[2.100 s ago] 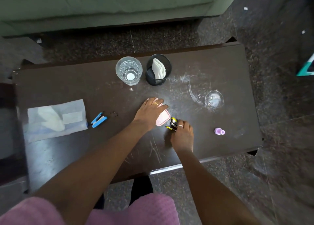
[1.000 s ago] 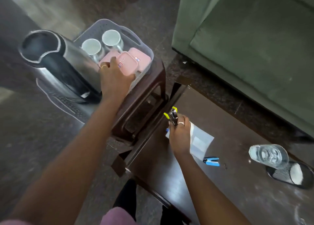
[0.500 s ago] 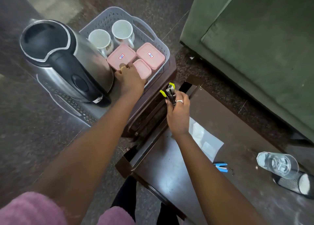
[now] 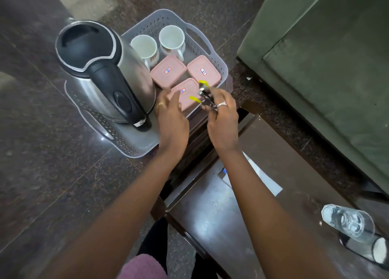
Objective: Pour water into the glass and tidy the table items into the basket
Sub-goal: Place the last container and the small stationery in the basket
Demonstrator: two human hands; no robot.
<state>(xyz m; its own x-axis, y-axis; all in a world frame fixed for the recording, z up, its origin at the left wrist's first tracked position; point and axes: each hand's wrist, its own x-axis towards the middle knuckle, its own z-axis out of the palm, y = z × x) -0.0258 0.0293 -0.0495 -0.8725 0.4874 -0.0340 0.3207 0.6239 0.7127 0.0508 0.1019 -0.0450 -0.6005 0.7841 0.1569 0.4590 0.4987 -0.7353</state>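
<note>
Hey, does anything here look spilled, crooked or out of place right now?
Nothing looks spilled or broken. The glass stands upright with water in it, and the pink boxes sit flat in the basket. Still out on the table: a clear packet and a blue item, mostly hidden behind the right arm.

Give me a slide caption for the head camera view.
Right hand carries a yellow-tipped metal tool over the grey basket of pink containers.

A green sofa (image 4: 328, 72) stands beside a dark wooden table (image 4: 242, 226) on a speckled, polished stone floor (image 4: 42, 173).
</note>
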